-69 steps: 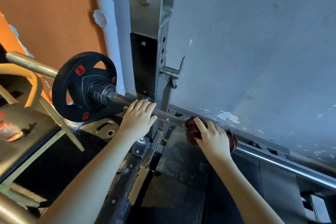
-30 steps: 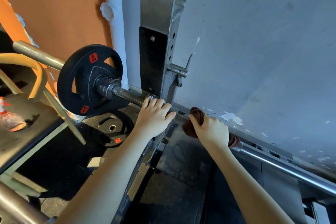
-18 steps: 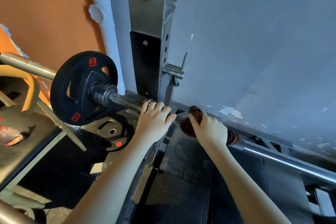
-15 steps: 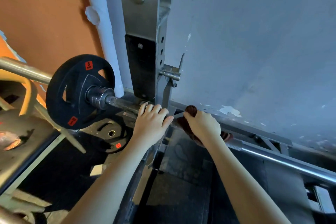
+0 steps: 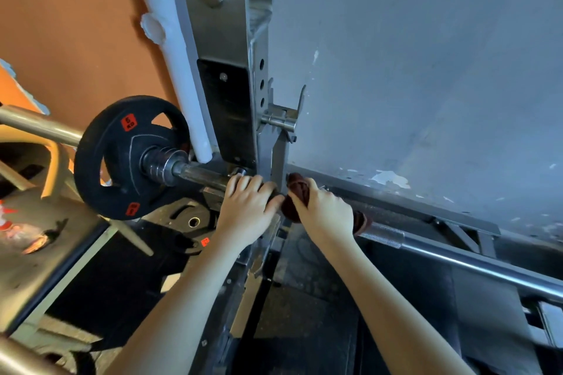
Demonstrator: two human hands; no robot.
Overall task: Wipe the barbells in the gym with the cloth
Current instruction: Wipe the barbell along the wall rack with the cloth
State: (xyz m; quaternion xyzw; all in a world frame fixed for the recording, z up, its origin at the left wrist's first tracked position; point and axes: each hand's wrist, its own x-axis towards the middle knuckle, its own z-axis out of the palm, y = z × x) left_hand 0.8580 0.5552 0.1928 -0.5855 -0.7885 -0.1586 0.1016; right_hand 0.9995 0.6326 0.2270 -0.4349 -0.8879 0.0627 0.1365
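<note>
- One bar [image 5: 457, 256], low along the grey wall, lying across the rack from upper left to lower right.
- One cloth [image 5: 295, 192], dark red, bunched round the bar just right of the upright [image 5: 219, 24]; one end sticking out on the far side of the hand.
- Two hands, both on the bar and nearly touching each other.
- Left grip [image 5: 246, 207]: clenched round the bare bar just left of the upright, fingers curled over the top.
- Right grip [image 5: 326, 213]: grasping the cloth, with the bar inside it.
- Two black plates: loaded plate [image 5: 122, 167] upright on the bar's left end, two red labels showing; floor plate [image 5: 189, 222] flat on the floor below, one red label.
- One white pipe [image 5: 179, 70] up the wall corner, behind the loaded plate.
- One pin [image 5: 281, 122] jutting from the upright, above the hands.
- One surface [image 5: 45, 268] at far left, carrying one blurred bottle [image 5: 21, 231].
</note>
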